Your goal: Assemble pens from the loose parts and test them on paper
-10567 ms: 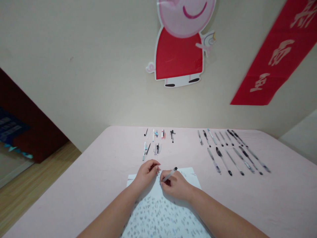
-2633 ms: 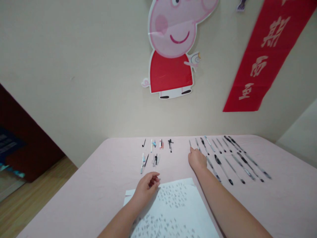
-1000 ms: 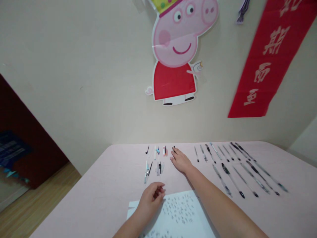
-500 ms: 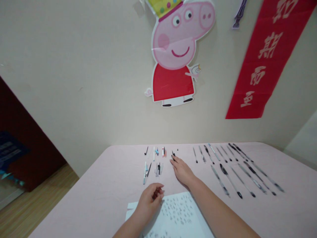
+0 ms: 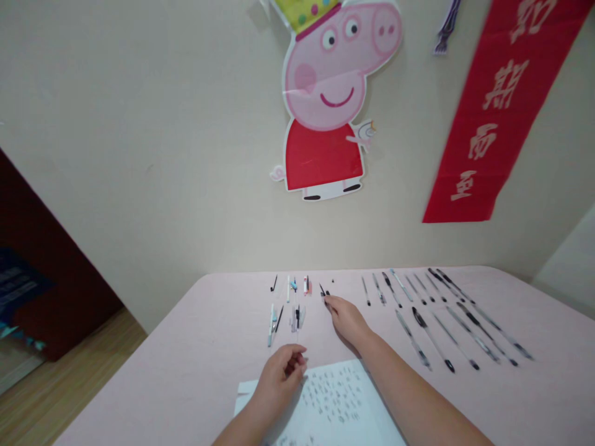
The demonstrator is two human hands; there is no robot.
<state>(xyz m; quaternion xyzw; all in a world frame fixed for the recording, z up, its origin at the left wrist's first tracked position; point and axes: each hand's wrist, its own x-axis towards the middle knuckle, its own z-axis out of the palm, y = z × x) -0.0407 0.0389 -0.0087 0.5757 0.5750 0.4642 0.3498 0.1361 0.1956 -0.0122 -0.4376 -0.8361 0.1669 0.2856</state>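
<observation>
My right hand [image 5: 348,317] reaches over the far middle of the table, its fingertips pinched at a small dark pen part [image 5: 322,291], whose lower end they partly cover. My left hand [image 5: 283,367] rests at the top left of a handwritten sheet of paper [image 5: 334,396]. Its fingers are loosely curled, a gap shows between thumb and fingers, and I see nothing in it. Beyond the left hand lie a clear and black group of pen parts [image 5: 298,317] and a pale blue pen [image 5: 271,325] with a black piece beside it.
Two rows of pens, several with black caps, lie on the right, including a black-capped pen [image 5: 432,337]. At the back are a white and red pen part [image 5: 305,285] and a tiny dark piece [image 5: 333,281]. The pink-covered table [image 5: 153,384] meets the wall.
My right hand has drawn slightly right and toward me, its fingers closing at the dark pen part, more of which now shows. My left hand has stayed almost still.
</observation>
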